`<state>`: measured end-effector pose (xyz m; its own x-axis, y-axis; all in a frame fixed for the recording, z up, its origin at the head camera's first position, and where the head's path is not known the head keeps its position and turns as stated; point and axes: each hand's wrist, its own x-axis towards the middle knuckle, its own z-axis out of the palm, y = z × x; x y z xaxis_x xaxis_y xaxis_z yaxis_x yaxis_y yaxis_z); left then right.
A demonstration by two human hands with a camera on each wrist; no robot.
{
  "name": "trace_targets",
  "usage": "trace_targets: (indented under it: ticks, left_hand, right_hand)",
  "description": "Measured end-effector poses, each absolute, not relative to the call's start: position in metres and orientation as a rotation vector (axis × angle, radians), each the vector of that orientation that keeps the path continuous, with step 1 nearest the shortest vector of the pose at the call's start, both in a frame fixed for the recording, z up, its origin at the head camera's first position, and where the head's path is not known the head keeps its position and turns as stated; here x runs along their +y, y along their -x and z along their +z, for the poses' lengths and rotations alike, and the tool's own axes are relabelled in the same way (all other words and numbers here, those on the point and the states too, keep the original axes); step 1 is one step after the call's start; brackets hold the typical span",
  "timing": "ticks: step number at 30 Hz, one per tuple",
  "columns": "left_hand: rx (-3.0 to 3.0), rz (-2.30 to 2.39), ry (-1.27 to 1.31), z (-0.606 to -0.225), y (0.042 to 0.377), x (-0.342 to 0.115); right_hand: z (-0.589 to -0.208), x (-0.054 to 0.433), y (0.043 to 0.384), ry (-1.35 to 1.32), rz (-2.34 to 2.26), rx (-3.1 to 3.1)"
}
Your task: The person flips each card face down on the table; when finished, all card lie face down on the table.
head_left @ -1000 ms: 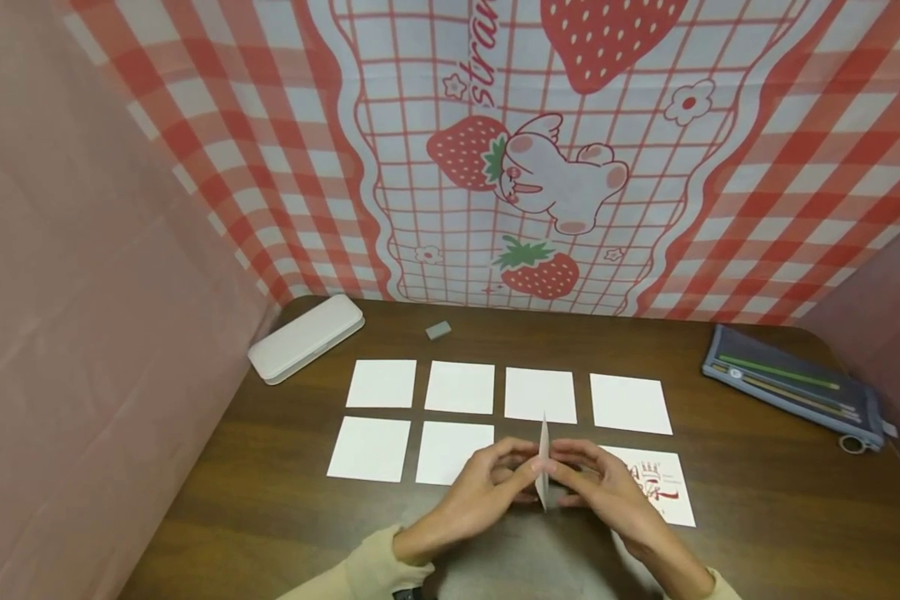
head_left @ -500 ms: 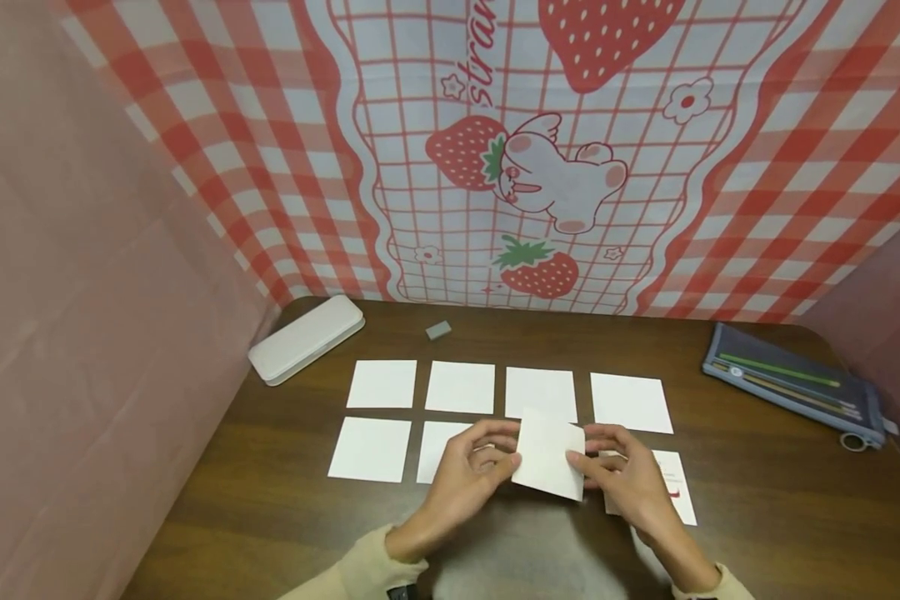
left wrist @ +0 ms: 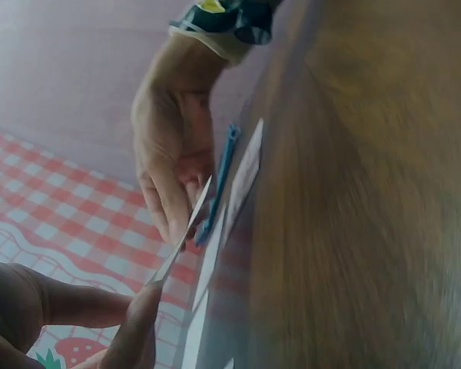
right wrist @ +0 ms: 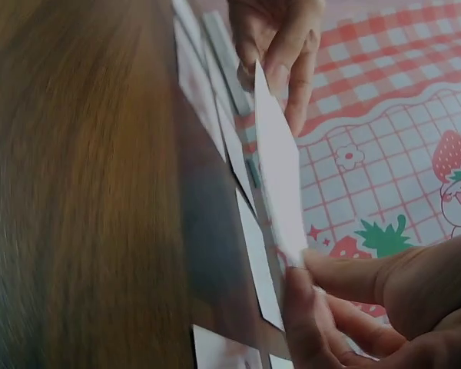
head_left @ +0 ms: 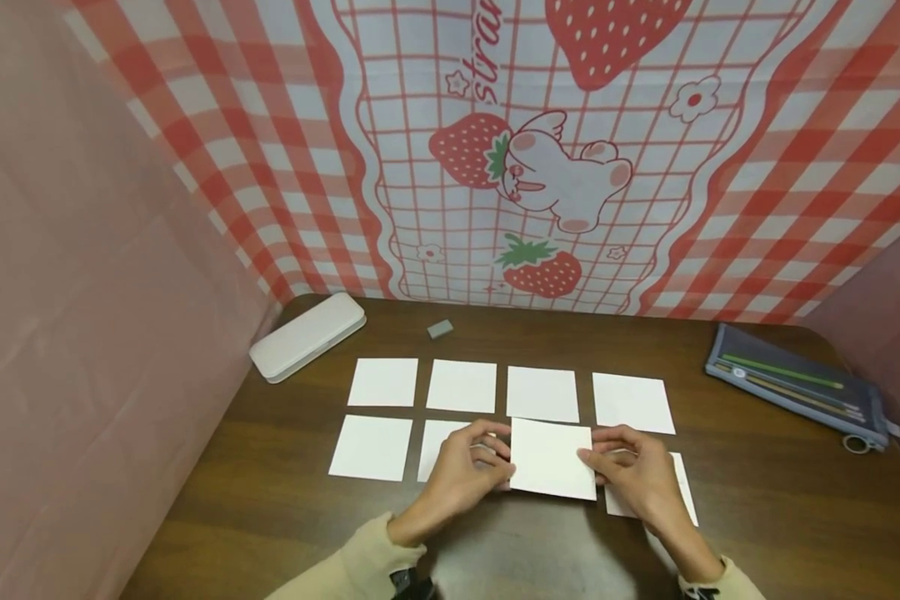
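Observation:
A square white card (head_left: 551, 458) is held up over the table, its blank face toward the head camera. My left hand (head_left: 463, 468) pinches its left edge, thumb in front and fingers behind. At the right edge, my right hand (head_left: 637, 477) grips it the same way. In the right wrist view the raised card (right wrist: 276, 169) is clear of the tabletop, and a trace of red shows near its lower edge. Beneath my right hand lies another card (head_left: 684, 492), mostly covered. A blank card (head_left: 435, 442) is partly hidden by my left hand.
Several blank white cards (head_left: 382, 383) lie in two rows on the brown table (head_left: 270, 517). Behind them are a white case (head_left: 307, 337) and a small grey eraser (head_left: 440, 329). A blue mesh pencil pouch (head_left: 795, 383) lies at right. A strawberry-print cloth (head_left: 555, 275) hangs behind.
The card was edge-on between both hands; it has turned so its blank face shows toward the head camera. The hands have moved slightly apart to its left and right edges.

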<state>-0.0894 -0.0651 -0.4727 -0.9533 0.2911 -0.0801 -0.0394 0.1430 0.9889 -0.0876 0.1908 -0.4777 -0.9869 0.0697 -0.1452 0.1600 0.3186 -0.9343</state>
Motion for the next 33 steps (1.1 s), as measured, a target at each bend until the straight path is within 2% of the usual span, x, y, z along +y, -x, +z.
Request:
trace_targets:
  ticks: [23,33]
  left_hand:
    - [2.285,1.600,-0.221,-0.480,0.096,-0.060]
    - [2.377,1.547,-0.305,-0.475,0.093,-0.062]
  right_hand:
    - [-0.484,0.196,0.100,-0.035,-1.306,2.811]
    - [-0.481,0.201,0.100,-0.069,-1.215,2.825]
